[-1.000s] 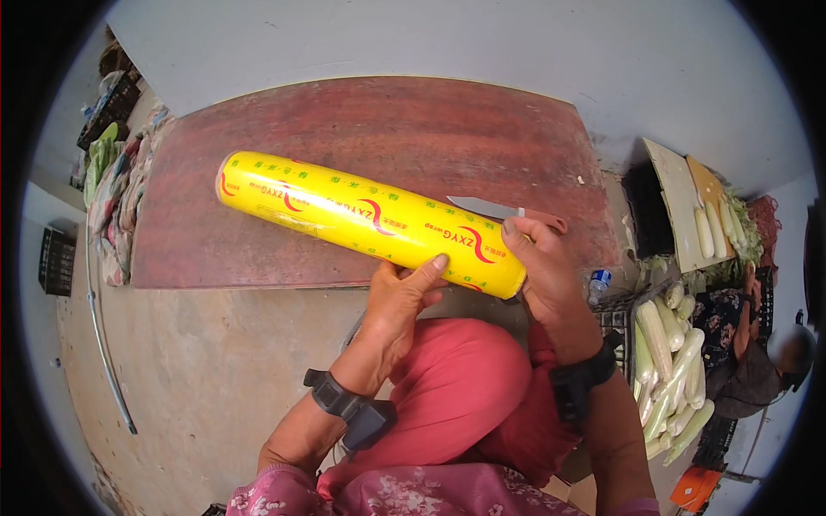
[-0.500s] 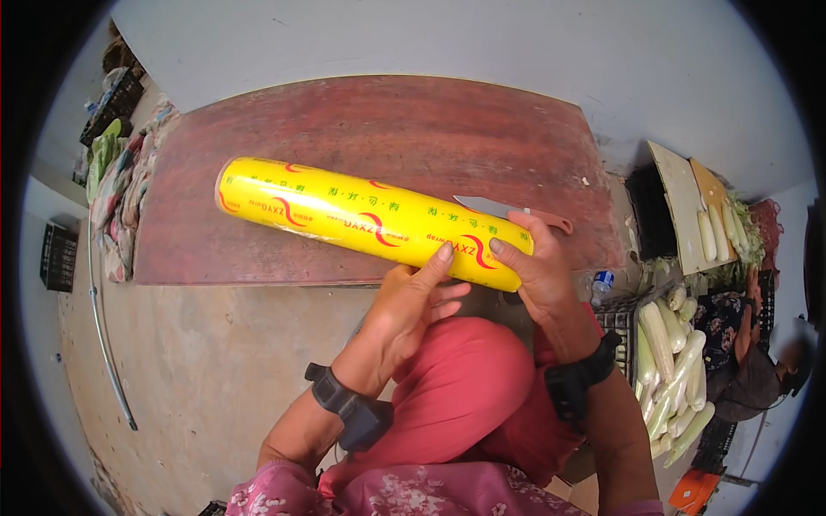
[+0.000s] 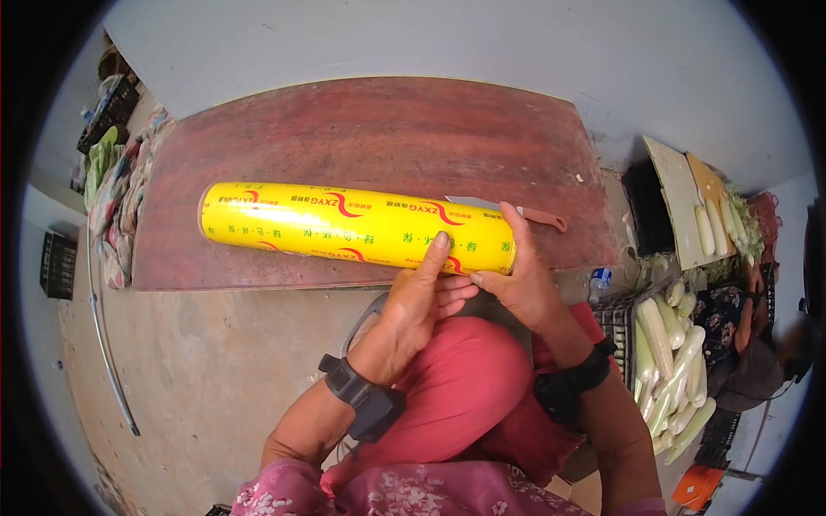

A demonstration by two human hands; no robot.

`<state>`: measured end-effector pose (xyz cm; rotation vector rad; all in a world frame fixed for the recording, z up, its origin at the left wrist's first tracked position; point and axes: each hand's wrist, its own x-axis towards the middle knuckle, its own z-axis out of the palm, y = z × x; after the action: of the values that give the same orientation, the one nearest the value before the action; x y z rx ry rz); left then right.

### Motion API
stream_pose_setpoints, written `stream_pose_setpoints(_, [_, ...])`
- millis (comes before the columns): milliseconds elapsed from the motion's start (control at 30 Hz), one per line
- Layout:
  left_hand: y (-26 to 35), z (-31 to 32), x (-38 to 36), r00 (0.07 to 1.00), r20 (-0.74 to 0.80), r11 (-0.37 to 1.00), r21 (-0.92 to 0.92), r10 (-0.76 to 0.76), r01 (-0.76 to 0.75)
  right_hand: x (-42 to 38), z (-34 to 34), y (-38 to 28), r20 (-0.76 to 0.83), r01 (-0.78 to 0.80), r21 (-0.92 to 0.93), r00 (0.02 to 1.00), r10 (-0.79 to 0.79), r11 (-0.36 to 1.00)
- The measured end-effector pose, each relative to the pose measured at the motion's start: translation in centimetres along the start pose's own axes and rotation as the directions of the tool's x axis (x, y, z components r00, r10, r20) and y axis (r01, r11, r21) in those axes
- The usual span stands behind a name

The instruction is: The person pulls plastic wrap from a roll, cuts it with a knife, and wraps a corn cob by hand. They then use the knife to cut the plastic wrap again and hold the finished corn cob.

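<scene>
A long yellow roll of wrap (image 3: 344, 225) with red and green print lies slantwise over the front part of the reddish wooden table (image 3: 370, 129). Under its right part, my left hand (image 3: 426, 292) holds it, thumb on top and fingers below. My right hand (image 3: 525, 279) grips the right end, with the thumb at the lower edge and the fingers over the end. Behind the roll's right end lies a knife (image 3: 516, 211) with a reddish handle, its blade partly hidden by the roll.
At the right are a crate of pale long vegetables (image 3: 675, 370), a plastic bottle (image 3: 600, 284) and boards with more vegetables (image 3: 688, 206). Another person (image 3: 766, 344) sits at the far right. Patterned cloth (image 3: 116, 206) and a thin pole (image 3: 107, 344) are at the left.
The roll has turned about its length, showing other print, and its left end has come down and slightly left. My right hand's thumb has shifted to the roll's lower edge.
</scene>
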<state>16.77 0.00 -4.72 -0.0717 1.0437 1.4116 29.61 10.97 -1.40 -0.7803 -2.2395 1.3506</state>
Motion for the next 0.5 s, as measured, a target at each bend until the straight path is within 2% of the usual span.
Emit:
stream_pose_setpoints(33, [0.0,0.0,-0.1,1.000,-0.004,1.000,0.017,0.007,-0.007,0.0,0.0,0.3,-0.018,-0.057,0.165,0.998,0.061,0.985])
stream_pose_setpoints(100, [0.2,0.1,-0.4,1.000,-0.014,0.998,0.051,0.022,-0.021,0.4,0.2,0.7,-0.021,-0.152,0.480,0.983,0.185,0.864])
stream_pose_setpoints(200, [0.4,0.2,-0.6,0.999,-0.029,0.993,0.115,0.030,-0.026,0.7,-0.7,-0.5,-0.067,-0.239,0.750,0.900,0.431,0.616])
stream_pose_setpoints(300, [0.3,-0.1,-0.7,0.999,-0.017,0.987,0.155,0.038,-0.035,0.8,-1.8,0.9,0.102,-0.318,0.813,0.903,0.418,0.488])
stream_pose_setpoints(400, [0.2,-0.4,-0.8,1.000,0.008,0.984,0.175,0.026,-0.027,0.9,-0.9,1.3,0.059,-0.307,0.760,0.910,0.409,0.573])
stream_pose_setpoints(500, [0.1,-0.6,-0.8,1.000,0.007,0.979,0.201,0.027,-0.028,0.8,0.5,0.4,0.088,-0.353,0.682,0.909,0.407,0.641])
